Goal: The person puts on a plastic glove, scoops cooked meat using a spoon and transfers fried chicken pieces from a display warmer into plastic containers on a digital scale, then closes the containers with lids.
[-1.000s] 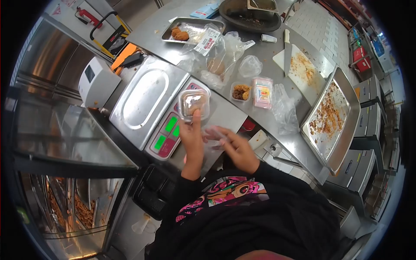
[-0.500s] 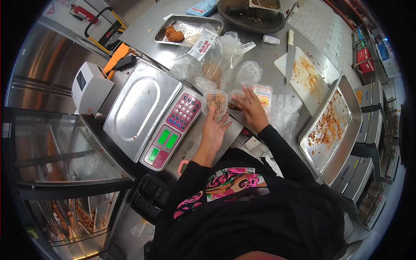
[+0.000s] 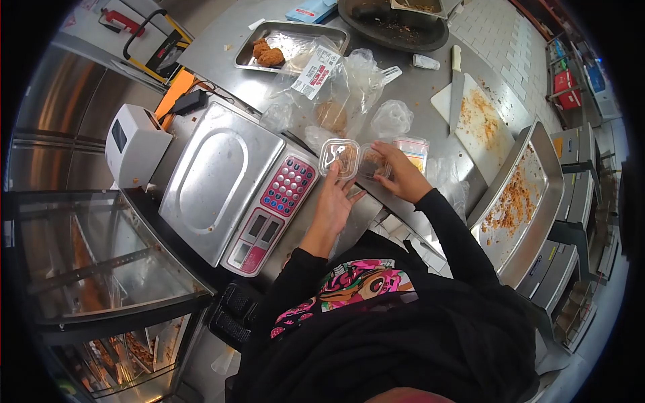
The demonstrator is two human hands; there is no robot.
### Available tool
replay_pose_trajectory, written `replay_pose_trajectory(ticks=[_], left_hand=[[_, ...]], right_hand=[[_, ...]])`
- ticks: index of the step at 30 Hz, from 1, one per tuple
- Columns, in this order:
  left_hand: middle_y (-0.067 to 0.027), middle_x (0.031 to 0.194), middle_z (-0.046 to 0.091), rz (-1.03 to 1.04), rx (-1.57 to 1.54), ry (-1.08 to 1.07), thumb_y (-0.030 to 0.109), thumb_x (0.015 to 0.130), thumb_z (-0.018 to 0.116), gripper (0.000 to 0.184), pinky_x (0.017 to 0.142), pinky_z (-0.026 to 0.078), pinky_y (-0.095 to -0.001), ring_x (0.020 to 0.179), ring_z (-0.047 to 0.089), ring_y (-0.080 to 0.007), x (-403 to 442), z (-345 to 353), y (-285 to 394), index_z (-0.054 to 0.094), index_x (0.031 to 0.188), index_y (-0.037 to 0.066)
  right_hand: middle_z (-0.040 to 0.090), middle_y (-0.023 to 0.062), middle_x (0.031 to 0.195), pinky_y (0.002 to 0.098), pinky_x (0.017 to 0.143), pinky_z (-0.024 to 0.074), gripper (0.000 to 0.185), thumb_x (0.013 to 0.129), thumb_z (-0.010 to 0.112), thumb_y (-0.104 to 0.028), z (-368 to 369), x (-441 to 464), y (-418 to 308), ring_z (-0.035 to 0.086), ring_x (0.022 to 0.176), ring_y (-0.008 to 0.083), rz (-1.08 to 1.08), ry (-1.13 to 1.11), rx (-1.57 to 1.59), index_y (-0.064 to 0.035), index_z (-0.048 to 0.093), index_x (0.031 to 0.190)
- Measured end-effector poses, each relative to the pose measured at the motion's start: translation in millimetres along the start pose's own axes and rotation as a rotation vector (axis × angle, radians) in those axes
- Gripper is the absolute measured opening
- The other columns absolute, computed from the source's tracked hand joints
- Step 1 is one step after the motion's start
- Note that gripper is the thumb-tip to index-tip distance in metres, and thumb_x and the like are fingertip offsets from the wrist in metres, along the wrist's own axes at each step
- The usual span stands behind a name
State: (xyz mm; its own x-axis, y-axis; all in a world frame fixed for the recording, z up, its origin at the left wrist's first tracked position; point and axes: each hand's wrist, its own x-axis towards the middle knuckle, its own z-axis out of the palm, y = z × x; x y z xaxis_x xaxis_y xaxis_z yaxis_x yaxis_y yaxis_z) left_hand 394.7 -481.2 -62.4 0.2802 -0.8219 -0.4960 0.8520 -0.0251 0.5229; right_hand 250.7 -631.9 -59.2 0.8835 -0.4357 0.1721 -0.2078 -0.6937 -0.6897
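A small clear square container (image 3: pixel 340 156) with brown food inside rests on my left hand (image 3: pixel 330 209), thumb on its near edge. Close beside it, on the right, is a second clear container (image 3: pixel 373 163) with dark food. My right hand (image 3: pixel 406 176) grips this one between thumb and fingers. Partly hidden behind my right hand lies a pink-edged packet (image 3: pixel 415 149). Clear plastic bags, one with a printed label (image 3: pixel 317 72), lie just beyond the containers. To the left of my hands is a scale (image 3: pixel 225 195) with a pink keypad.
Farther back are a metal tray (image 3: pixel 295 40) with fried pieces and a dark oval pan (image 3: pixel 396 33). A knife (image 3: pixel 456 94) lies on a white cutting board (image 3: pixel 487 127) at right, near a large crumb-covered tray (image 3: pixel 514 201). A white printer (image 3: pixel 138 144) stands at left.
My left hand has moved right with its container, away from the scale. My right hand has reached forward and taken hold of the second container. The scale's green displays have gone dark.
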Motion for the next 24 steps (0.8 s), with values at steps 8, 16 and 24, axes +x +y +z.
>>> replay_pose_trajectory(ticks=[8, 16, 24], left_hand=[[-0.0104, 0.136, 0.044, 0.009, -0.113, -0.02, 0.047, 0.092, 0.056, 0.064, 0.102, 0.036, -0.0499, 0.128, 0.04, -0.0266, 3.4, -1.4, 2.0, 0.034, 0.141, 0.013], [-0.0108, 0.135, 0.045, 0.042, -0.145, -0.016, 0.039, 0.094, 0.057, 0.055, 0.102, 0.038, -0.0483, 0.126, 0.044, -0.0285, 9.3, -6.6, -4.7, 0.038, 0.136, 0.009], [-0.0087, 0.136, 0.045, 0.072, -0.1, 0.006, 0.035, 0.097, 0.053, 0.05, 0.103, 0.04, -0.0458, 0.126, 0.044, -0.0242, 1.7, -6.3, -8.4, 0.037, 0.136, 0.008]], right_hand=[[0.042, 0.0152, 0.142, 0.0378, 0.109, 0.0338, 0.071, 0.081, 0.07, -0.018, 1.0, -4.0, 10.0, 0.04, 0.131, 0.0331, 0.037, -0.109, 0.004, -0.0086, 0.036, 0.142], [0.03, 0.0183, 0.149, 0.0377, 0.11, 0.0327, 0.077, 0.083, 0.066, -0.03, 15.5, -12.7, 11.6, 0.033, 0.136, 0.0335, -0.003, -0.075, -0.26, -0.0037, 0.028, 0.145], [0.027, 0.0202, 0.148, 0.0396, 0.111, 0.0314, 0.087, 0.078, 0.069, -0.033, 29.6, -18.7, 10.8, 0.031, 0.136, 0.0354, -0.044, -0.029, -0.431, 0.0013, 0.024, 0.145]])
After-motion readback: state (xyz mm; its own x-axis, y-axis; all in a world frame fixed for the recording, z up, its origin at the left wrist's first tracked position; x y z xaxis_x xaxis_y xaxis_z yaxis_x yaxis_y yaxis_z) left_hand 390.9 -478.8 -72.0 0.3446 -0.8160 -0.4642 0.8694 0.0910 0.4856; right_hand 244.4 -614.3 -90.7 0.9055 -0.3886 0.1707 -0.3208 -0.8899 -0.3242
